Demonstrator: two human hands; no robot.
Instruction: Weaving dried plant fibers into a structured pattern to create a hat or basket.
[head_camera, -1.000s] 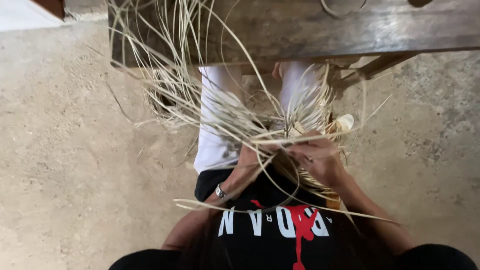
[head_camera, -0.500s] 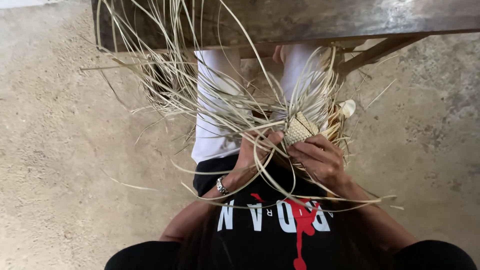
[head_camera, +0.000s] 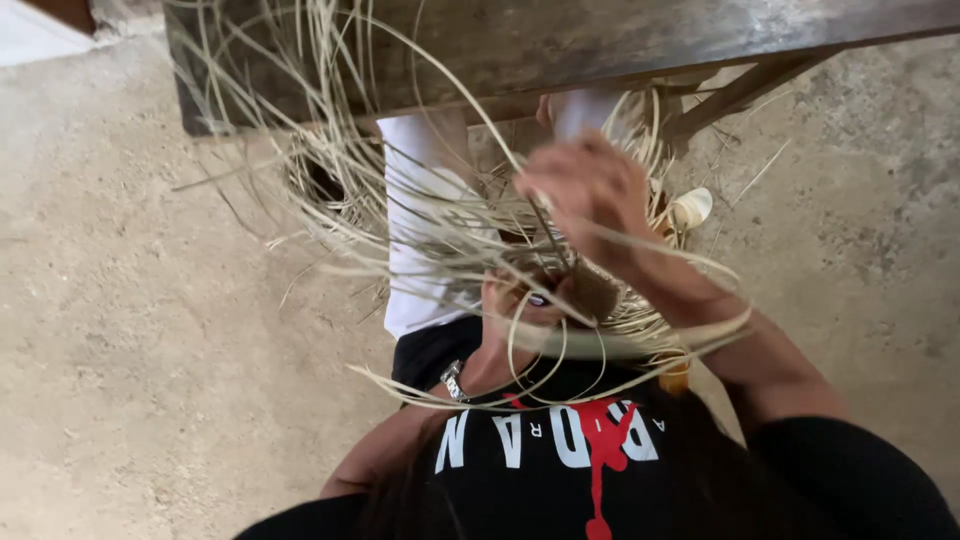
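Strips (head_camera: 430, 215) of pale dried fibre, long and thin, fan out over the person's lap and spill toward the concrete floor (head_camera: 150, 330). Right hand (head_camera: 585, 195) is raised above the tangle, blurred; its fingers look bunched together around a few strands running down from it, but the exact grip can't be told. Left hand (head_camera: 520, 305) sits lower, at the lap, closed on the woven piece (head_camera: 590, 295), which shows only as a dark, blurred patch between the hand and the right forearm. Left fingers are curled inward, pressed on the work, thumb side up. Metal wristwatch (head_camera: 455, 380) on the left wrist. Several strips loop around the right forearm and sweep across the black printed shirt (head_camera: 560, 450). White trousers (head_camera: 425, 240) show under the fibres. Dark wooden surface (head_camera: 600, 45) runs across the top of the view, with more strips hanging over its near edge at left. A small pale curled piece (head_camera: 690, 208) lies just right of the tangle, near a slanted wooden brace (head_camera: 745, 90) under the surface.
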